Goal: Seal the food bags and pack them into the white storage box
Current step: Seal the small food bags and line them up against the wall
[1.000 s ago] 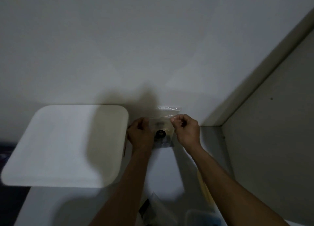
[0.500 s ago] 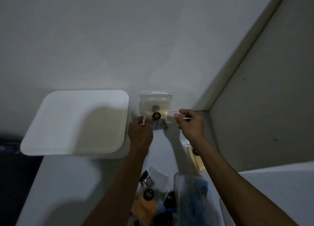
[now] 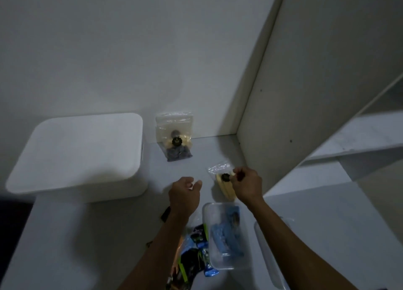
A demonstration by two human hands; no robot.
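Observation:
A clear food bag (image 3: 175,137) with dark and yellow contents leans upright against the back wall, free of both hands. My right hand (image 3: 246,186) pinches the top of a second clear bag (image 3: 222,180) holding pale yellow sticks, flat on the white table. My left hand (image 3: 184,194) hovers just left of that bag, fingers loosely curled and holding nothing. The white storage box (image 3: 78,154) stands at the left with its lid on.
A clear plastic tub (image 3: 226,235) with blue items sits near my right forearm. Colourful snack packets (image 3: 192,252) lie beside it under my left forearm. A white cabinet panel (image 3: 305,82) and shelf (image 3: 357,137) rise on the right.
Both hands let go of the first bag, which now leans on the wall. My hands pulled back toward me, and my right hand took hold of the second bag. The camera tilted down.

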